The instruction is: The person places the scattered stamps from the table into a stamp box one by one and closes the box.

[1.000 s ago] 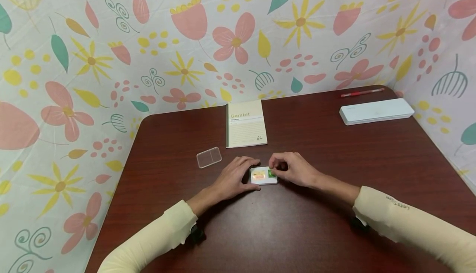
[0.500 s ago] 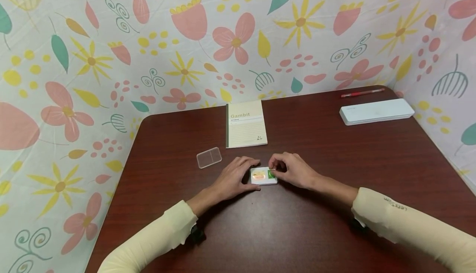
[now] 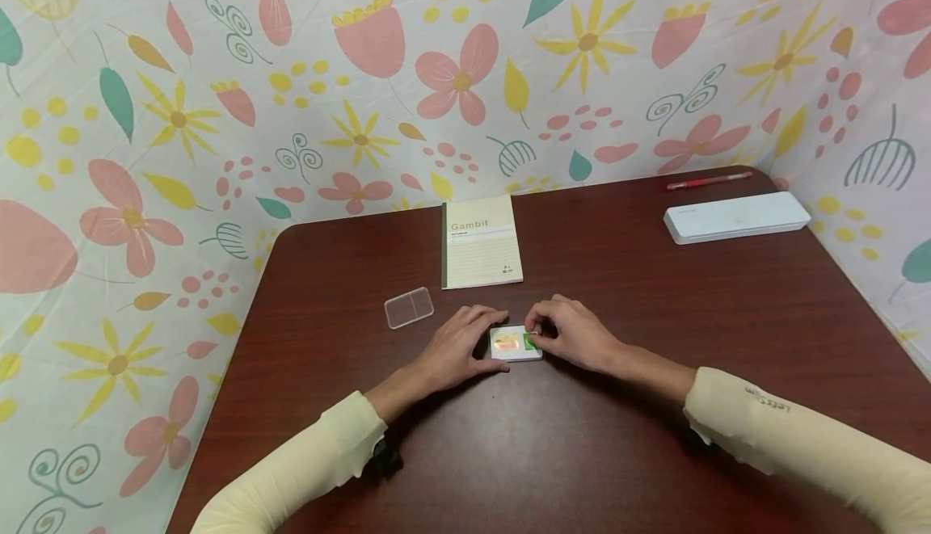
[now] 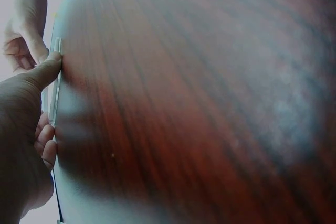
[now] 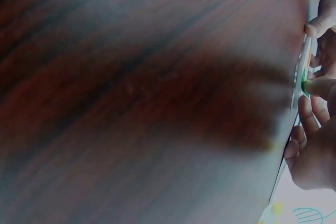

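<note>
A small flat white case (image 3: 516, 354) with an orange-yellow label lies on the table in the head view. My left hand (image 3: 457, 350) grips its left end, thumb at the near edge and fingers at the far edge. At the case's right end, my right hand (image 3: 575, 334) pinches a small green piece (image 3: 530, 342) between thumb and forefinger. The right wrist view shows the green piece (image 5: 304, 83) at the right thumb's tip, close against the case. In the left wrist view the left thumb presses the edge of the case (image 4: 56, 90).
A clear rectangular lid (image 3: 409, 309) lies left of the hands. Behind them is a "Gambit" notebook (image 3: 482, 245). A pale blue box (image 3: 737, 218) and a red pen (image 3: 709, 182) lie at the back right, near the patterned cloth backdrop (image 3: 465, 49).
The green piece has shifted slightly, with less of it showing past my right fingers. The right hand and sleeve have moved a little to the left; my left hand has stayed still.
</note>
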### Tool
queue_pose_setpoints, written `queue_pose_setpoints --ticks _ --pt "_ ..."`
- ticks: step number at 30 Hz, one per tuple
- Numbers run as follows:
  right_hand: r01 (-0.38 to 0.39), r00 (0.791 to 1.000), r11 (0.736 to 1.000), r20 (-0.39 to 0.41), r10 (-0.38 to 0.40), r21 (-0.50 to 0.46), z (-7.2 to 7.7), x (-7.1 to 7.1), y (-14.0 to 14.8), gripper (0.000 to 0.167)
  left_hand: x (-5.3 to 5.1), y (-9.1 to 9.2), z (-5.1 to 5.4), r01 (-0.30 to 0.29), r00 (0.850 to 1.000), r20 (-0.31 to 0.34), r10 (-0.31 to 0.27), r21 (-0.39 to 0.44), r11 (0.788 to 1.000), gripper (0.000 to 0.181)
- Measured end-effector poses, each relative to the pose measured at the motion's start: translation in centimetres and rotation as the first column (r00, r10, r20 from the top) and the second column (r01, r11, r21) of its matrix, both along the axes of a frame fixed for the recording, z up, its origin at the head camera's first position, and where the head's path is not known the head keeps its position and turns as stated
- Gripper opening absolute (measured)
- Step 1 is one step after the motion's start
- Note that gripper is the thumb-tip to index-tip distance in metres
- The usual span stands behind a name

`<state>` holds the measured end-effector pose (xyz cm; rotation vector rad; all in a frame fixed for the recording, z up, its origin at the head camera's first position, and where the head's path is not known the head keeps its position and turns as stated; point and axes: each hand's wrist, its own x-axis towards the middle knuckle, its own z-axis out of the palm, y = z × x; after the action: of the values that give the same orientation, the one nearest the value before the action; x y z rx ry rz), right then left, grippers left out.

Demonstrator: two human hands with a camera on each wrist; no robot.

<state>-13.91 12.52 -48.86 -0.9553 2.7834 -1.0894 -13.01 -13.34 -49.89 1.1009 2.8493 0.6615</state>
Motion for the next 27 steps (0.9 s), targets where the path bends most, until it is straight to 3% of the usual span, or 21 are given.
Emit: queue_pose_setpoints --ticks 14,27 --pt "0.037 0.997 0.999 -0.061 -0.036 0.017 -0.20 0.16 -0.27 0.017 -0.14 -0.06 -0.21 -0.003 1.000 0.007 0.003 -0.025 1.000 0.082" --pt "0.061 0.996 0.998 -0.059 -0.060 0.016 -0.18 0.34 -0.38 0.018 -0.13 0.00 -0.18 0.001 1.000 -0.004 -0.001 -0.025 1.000 0.072"
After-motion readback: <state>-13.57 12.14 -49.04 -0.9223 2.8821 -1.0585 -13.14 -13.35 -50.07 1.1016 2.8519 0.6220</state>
